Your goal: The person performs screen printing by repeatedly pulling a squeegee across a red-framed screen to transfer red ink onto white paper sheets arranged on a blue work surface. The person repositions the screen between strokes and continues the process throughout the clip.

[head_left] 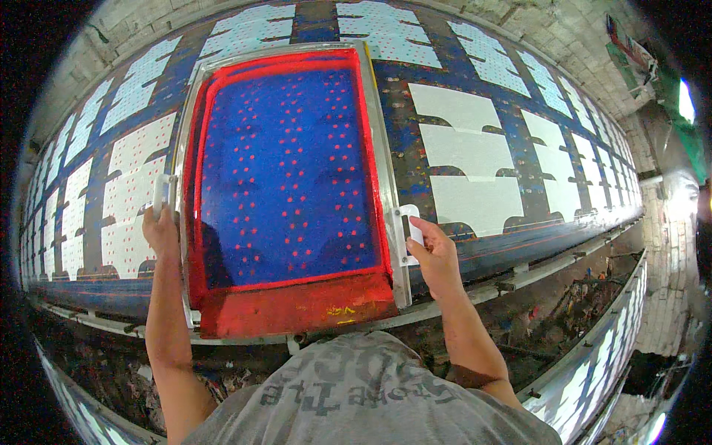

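Observation:
A large screen printing frame (383, 178) with metal sides lies over the long table in front of me. Its blue mesh (289, 178) carries rows of small red dots, and red colour borders it. At the left side, my left hand (162, 231) is closed round a white handle (165, 191). My right hand (437, 256) grips the white handle (410, 219) at the right side, thumb and fingers round it. White cut pieces (133, 182) with red dots lie left of the frame; plain white pieces (467, 156) lie to its right. Whatever lies beneath the mesh is hidden.
The long dark table (404, 119) curves away to both sides, with a far row of pale dotted pieces (389, 33). A metal rail (519, 278) runs along its near edge. Behind me stands another table (586, 393) with white pieces. A brick wall (660, 245) is at the right.

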### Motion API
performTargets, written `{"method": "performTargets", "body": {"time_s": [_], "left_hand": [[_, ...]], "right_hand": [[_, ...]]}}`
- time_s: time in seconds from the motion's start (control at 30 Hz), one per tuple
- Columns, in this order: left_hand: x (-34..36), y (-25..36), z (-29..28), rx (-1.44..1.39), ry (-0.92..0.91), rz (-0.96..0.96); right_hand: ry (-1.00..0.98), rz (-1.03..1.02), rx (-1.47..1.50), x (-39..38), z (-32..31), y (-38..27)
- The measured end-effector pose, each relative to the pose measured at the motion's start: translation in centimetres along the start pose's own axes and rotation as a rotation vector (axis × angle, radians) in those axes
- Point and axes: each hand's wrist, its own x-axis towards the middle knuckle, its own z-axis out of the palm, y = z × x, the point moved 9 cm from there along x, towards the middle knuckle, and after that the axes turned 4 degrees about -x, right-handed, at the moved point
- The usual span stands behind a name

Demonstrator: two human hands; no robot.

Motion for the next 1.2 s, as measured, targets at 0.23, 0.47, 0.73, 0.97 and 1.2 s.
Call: {"method": "performTargets", "body": {"time_s": [0.23, 0.47, 0.73, 0.97, 1.2], "left_hand": [[0.2, -0.5, -0.1, 0.023, -0.045, 0.043], [2.1, -3.0, 1.2, -0.393, -0.181, -0.244], [-0.9, 7.0, 6.1, -0.362, -0.081, -0.105], [-10.8, 18.1, 14.5, -0.283, 0.001, -0.019], [-21.4, 29.1, 21.3, -0.331, 0.057, -0.034]], "right_hand": [[0.008, -0.017, -0.063, -0.7, 0.0, -3.7], [0.019, -0.182, -0.099, -1.4, -2.6, -7.5], [0.069, -0.206, -0.363, 3.3, -13.1, -6.1], [0.130, -0.215, -0.345, 6.0, -27.0, -2.3], [0.219, -0.040, -0.294, 7.8, -39.7, 3.3]]}}
